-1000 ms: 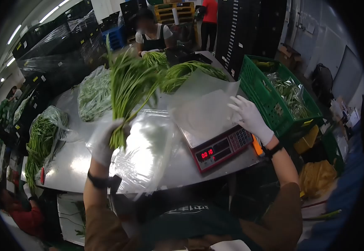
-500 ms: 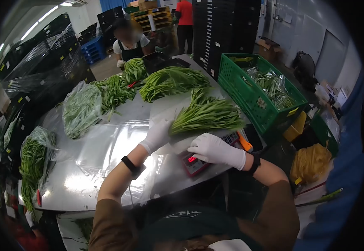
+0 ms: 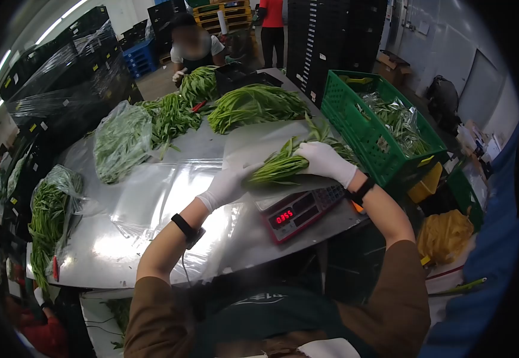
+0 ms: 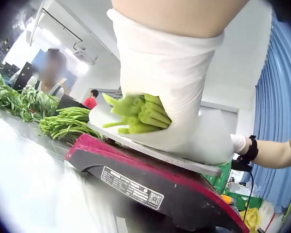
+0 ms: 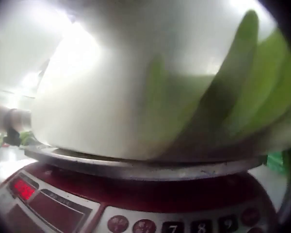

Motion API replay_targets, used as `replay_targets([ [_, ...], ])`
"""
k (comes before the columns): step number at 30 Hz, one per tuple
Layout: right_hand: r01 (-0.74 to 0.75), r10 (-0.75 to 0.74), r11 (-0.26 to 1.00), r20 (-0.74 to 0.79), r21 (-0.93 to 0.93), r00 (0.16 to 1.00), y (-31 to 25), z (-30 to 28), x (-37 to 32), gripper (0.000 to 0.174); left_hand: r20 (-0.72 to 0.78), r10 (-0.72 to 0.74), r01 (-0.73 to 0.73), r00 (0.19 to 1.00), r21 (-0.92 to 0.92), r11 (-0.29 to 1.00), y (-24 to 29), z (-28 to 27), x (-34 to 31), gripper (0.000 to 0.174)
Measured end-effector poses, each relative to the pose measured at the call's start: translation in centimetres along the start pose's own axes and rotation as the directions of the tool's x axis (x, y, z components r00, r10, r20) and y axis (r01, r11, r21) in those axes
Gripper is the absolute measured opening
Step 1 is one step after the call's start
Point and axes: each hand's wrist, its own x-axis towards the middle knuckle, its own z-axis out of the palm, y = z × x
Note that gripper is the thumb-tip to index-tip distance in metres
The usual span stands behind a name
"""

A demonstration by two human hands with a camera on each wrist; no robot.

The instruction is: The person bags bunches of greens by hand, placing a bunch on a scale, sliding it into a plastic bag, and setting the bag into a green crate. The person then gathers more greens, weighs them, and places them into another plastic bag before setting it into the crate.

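On top of the scale (image 3: 302,213) lies a bundle of green stems (image 3: 277,167), spread across the pan on a white sheet (image 3: 253,140). The cut ends point to the scale's left side and the leafy tips to its far right corner.

The person's left hand (image 3: 226,186), in a white glove, has its fingers wrapped tight round the cut ends right at the scale's left edge. The left wrist view shows the stubs poking out of the fist. The right hand (image 3: 325,161), gloved too, is draped over the middle of the bundle above the pan. Its fingers look curled down round the stems, though the right wrist view is too blurry to be sure.

Red digits glow on the scale's front display. Just right of the scale is a green crate (image 3: 355,128) with bagged greens in it. Behind the scale are loose piles of greens (image 3: 253,107), and left of it clear plastic sheeting (image 3: 158,197) covers the steel table (image 3: 253,247).
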Motion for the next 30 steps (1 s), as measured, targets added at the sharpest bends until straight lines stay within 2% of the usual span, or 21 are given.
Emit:
replay_targets([
  [1,0.000,0.000,1.000,-0.076,0.006,0.997,-0.2,-0.1,-0.3,0.064,-0.001,-0.020,0.020,1.000,-0.042,0.999,-0.2,-0.5,0.1,0.067],
  [3,0.004,-0.003,1.000,-0.220,0.007,0.976,-0.8,0.1,-1.7,0.052,-0.090,0.085,-0.093,0.992,-0.087,0.992,-1.6,0.2,0.1,0.072],
  [4,-0.012,0.021,0.997,-0.121,0.071,0.992,-0.7,1.0,-1.8,0.053,-0.136,0.131,-0.147,0.982,-0.112,0.983,-1.7,0.6,-0.1,0.074],
  [5,-0.004,0.004,1.000,-0.086,0.001,0.996,-0.4,1.8,-1.6,0.053,-0.132,0.096,-0.110,0.987,-0.101,0.989,-1.8,1.1,-0.5,0.074],
  [7,0.033,-0.032,0.999,-0.019,0.025,0.999,-0.1,0.1,-1.1,0.064,-0.130,0.028,-0.037,0.991,-0.067,0.997,-1.5,1.4,-0.5,0.072],
  [9,0.124,-0.113,0.992,0.223,-0.037,0.968,0.8,-4.0,-0.2,0.076,-0.145,0.030,-0.026,0.989,0.029,0.999,-2.4,3.0,-0.5,0.070],
  [10,0.067,-0.050,0.997,0.347,-0.038,0.936,1.0,-6.5,0.5,0.082,-0.134,-0.019,0.018,0.991,-0.011,1.000,-1.8,2.8,-0.6,0.070],
  [11,-0.037,0.032,0.999,0.383,0.006,0.923,0.9,-9.4,1.6,0.078,-0.128,-0.065,0.059,0.990,-0.050,0.997,-1.3,2.5,-0.5,0.071],
  [13,-0.109,0.089,0.993,0.313,0.046,0.946,1.2,-13.2,6.0,0.071,-0.196,-0.085,0.069,0.977,-0.090,0.994,-1.0,2.8,-0.5,0.073],
  [15,-0.068,0.094,0.992,0.253,-0.110,0.963,0.3,-16.7,11.5,0.061,-0.193,-0.080,0.068,0.978,-0.071,0.995,-1.5,3.3,-0.3,0.073],
  [16,-0.054,0.082,0.986,0.179,-0.155,0.980,0.5,-17.2,14.6,0.057,-0.121,-0.099,0.089,0.988,-0.087,0.992,-0.6,1.6,-0.4,0.081],
  [19,0.050,-0.074,0.961,-0.079,-0.273,0.994,3.5,-13.3,24.0,0.051,-0.314,-0.038,-0.034,0.949,-0.222,0.975,-0.7,-0.9,-2.1,0.091],
  [20,0.074,-0.112,0.948,-0.104,-0.309,0.988,4.5,-10.6,26.9,0.051,-0.306,-0.064,-0.040,0.950,-0.322,0.946,-1.1,-2.1,-3.5,0.094],
  [21,0.102,-0.155,0.933,-0.130,-0.345,0.979,5.3,-8.1,29.4,0.051,-0.293,-0.173,0.059,0.940,-0.361,0.931,-1.8,-2.9,-5.3,0.089],
  [22,0.101,-0.145,0.931,-0.102,-0.350,0.984,5.6,-5.8,31.1,0.056,-0.277,-0.280,0.157,0.919,-0.394,0.906,-2.4,-3.5,-7.8,0.084],
  [24,0.080,-0.080,0.896,0.019,-0.437,0.997,6.7,-1.2,34.5,0.073,-0.262,-0.390,0.229,0.883,-0.485,0.844,-3.2,-5.2,-13.4,0.064],
  [25,0.068,-0.070,0.904,0.012,-0.423,0.998,7.4,0.9,36.0,0.074,-0.197,-0.551,0.336,0.811,-0.614,0.714,-2.3,-5.7,-15.8,0.059],
  [26,0.055,-0.057,0.910,0.007,-0.410,0.998,8.2,2.6,37.6,0.079,-0.149,-0.613,0.413,0.776,-0.615,0.672,-2.9,-4.4,-18.5,0.054],
  [28,-0.006,0.020,0.901,0.028,-0.434,0.999,8.6,4.5,39.9,0.073,-0.149,-0.758,0.479,0.635,-0.694,0.537,-2.1,-0.6,-22.2,0.043],
  [29,-0.025,0.044,0.887,0.031,-0.460,0.999,9.3,5.7,40.7,0.071,-0.013,-0.854,0.484,0.520,-0.820,0.306,0.1,-0.1,-22.9,0.032],
  [30,-0.046,0.063,0.896,0.023,-0.442,0.998,9.8,6.6,41.2,0.068,-0.117,-0.833,0.471,0.540,-0.779,0.414,0.2,2.2,-23.9,0.038],
])
